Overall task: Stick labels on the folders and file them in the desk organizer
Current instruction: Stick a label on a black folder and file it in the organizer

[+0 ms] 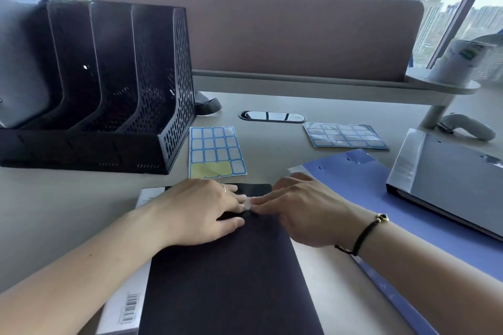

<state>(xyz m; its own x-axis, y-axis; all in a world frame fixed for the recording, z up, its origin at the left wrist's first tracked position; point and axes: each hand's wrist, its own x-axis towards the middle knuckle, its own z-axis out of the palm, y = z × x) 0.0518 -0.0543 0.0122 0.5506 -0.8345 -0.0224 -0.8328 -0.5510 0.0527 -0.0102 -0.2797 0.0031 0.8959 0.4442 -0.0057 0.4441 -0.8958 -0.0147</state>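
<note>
A dark folder (228,275) lies flat in front of me on the desk. My left hand (201,212) rests on its upper part, fingers spread flat. My right hand (302,212) meets it from the right. The fingertips of both hands press a small white label (248,204) onto the folder. A label sheet (216,152) with blue-bordered stickers, some peeled off, lies just beyond the folder. The black mesh desk organizer (109,84) stands at the back left, its slots holding nothing. A blue folder (362,187) lies to the right.
A second label sheet (344,136) lies farther right. A grey binder (449,182) overlaps the blue folder at the right edge. A white box (122,304) sits under the dark folder. A desk partition (272,32) and shelf with a white roll (460,62) stand behind.
</note>
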